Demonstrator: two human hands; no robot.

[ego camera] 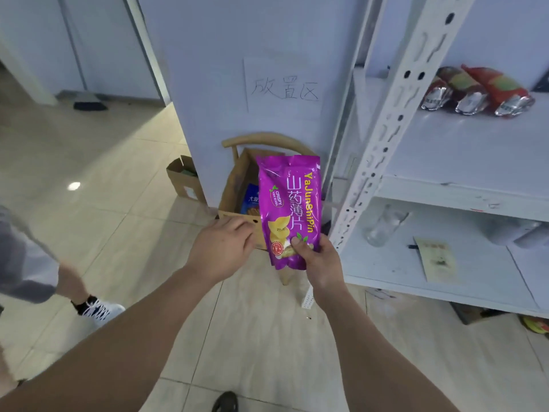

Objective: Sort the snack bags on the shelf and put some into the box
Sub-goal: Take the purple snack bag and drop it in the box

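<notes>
My right hand (319,257) pinches the lower end of a purple yam-chip bag (289,203) and holds it upright in front of the cardboard box (237,185). The box stands on a wooden chair by the wall and has a blue snack bag (250,200) inside. My left hand (222,248) hovers just left of the purple bag, over the box's front edge, fingers loosely curled and holding nothing. Three red snack bags (478,90) lie on the upper shelf (445,150) of the white rack at right.
A smaller cardboard box (184,181) sits on the floor left of the chair. The lower shelf carries a clear glass jar (383,226) and a paper card (438,258). Another person's leg and white shoe (99,310) stand at left. A paper sign (283,87) hangs on the wall.
</notes>
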